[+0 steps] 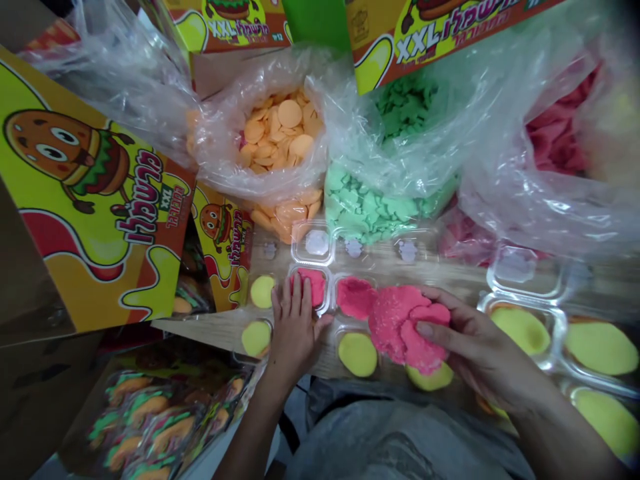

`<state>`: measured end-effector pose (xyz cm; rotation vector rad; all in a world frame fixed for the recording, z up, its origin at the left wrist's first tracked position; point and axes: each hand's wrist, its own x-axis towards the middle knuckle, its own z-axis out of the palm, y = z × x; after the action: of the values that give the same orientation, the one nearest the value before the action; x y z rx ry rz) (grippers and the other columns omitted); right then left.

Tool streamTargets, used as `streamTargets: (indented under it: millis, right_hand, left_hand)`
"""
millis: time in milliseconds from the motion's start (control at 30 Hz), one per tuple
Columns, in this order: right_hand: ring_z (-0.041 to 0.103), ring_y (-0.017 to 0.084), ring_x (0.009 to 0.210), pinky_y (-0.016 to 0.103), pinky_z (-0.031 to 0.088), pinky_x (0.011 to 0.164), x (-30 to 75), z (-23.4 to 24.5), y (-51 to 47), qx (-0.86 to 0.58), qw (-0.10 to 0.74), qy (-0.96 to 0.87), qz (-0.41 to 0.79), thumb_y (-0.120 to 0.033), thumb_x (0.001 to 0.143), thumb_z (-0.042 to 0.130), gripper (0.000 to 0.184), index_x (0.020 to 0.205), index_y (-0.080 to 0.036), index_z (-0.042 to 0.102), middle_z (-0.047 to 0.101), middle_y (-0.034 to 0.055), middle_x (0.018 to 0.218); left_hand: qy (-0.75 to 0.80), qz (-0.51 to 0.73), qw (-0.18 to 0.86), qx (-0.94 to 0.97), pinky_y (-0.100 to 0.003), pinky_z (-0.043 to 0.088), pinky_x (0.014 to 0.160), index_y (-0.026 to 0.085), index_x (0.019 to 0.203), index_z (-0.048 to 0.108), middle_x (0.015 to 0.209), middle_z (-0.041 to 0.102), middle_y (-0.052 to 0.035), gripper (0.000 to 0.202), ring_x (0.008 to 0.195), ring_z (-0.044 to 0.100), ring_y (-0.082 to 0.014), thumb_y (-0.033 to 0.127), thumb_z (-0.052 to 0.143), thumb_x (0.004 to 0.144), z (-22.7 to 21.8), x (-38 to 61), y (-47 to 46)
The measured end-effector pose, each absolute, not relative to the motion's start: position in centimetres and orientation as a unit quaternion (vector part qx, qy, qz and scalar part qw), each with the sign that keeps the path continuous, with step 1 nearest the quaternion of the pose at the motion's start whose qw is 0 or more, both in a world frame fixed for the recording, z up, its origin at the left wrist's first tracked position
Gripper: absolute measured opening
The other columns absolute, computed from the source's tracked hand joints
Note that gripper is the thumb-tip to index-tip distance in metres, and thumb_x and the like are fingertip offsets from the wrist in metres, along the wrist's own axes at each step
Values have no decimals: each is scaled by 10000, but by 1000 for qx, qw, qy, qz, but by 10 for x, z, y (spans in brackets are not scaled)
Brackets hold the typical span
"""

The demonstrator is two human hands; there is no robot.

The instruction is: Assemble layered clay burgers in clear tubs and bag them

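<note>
A pale wood-grained counter (325, 347) runs across the view; along its far side slouch clear plastic bags, one with orange discs (283, 130), one with green pieces (390, 200), and one at the right with dark pink pieces (560, 140); printed burger cartons stand about, a large one (90, 193) leaning at the left, a smaller one (223, 247) beside it, and two more at the top edge; below the counter at the left, an open box (150, 420) holds wrapped layered burgers; the wearer's grey clothing (410, 433) fills the near edge.

Clear trays lie on the counter, a raised-edged lid (313, 242) opened out on the far side; yellow discs (357, 354) sit in several compartments, with more at the right; a flat pink piece (355, 297) lies in the compartment just right of the left hand (294, 313).

The left hand's fingers are extended side by side, the thumb apart, over the near left part of another pink piece (316, 287) in its compartment; whether they press on it I cannot tell; the right hand (470, 333) has its fingers clamped on a loose bunch of pink pieces (400, 320), thumb on top; the bunch fans out leftward from the thumb, between the two hands, its near edge overlapping a yellow disc (429, 380).
</note>
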<state>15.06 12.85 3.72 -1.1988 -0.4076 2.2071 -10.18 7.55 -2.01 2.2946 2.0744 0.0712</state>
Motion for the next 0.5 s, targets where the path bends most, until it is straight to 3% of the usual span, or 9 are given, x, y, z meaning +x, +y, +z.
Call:
streamTargets:
  millis: [167, 300, 400, 500]
  right_hand:
    - [605, 97, 838, 192, 501, 761, 146, 45, 123, -427, 320, -124, 837, -174, 695, 697, 340, 1011, -267, 615, 626, -1, 1008]
    - [612, 94, 819, 184, 498, 747, 141, 51, 111, -392, 344, -116, 846, -158, 688, 697, 348, 1012, -260, 620, 637, 5, 992]
    - [617, 101, 818, 204, 499, 752, 134, 54, 97, -377, 349, -132, 848, -151, 674, 706, 363, 1005, -271, 620, 653, -5, 954]
    - [609, 88, 856, 198, 485, 777, 127, 54, 83, -385, 344, -188, 835, -155, 689, 700, 390, 1039, -292, 596, 650, -19, 1000]
  left_hand:
    - [674, 91, 61, 731, -543, 149, 1061, 85, 1382, 145, 1411, 275, -215, 591, 1332, 195, -268, 350, 347, 894, -11, -106, 66]
    - [672, 172, 107, 712, -561, 77, 1064, 151, 1318, 326, 1343, 415, -164, 468, 1284, 314, -259, 292, 403, 878, -2, -99, 57]
    - [666, 279, 264, 640, -425, 259, 1051, 207, 1231, 449, 1266, 501, -94, 357, 1210, 418, -194, 273, 370, 890, 20, -78, 55]
    - [625, 320, 411, 581, -284, 403, 932, 225, 1153, 511, 1184, 549, -58, 315, 1107, 498, -160, 304, 471, 851, 43, -54, 55]
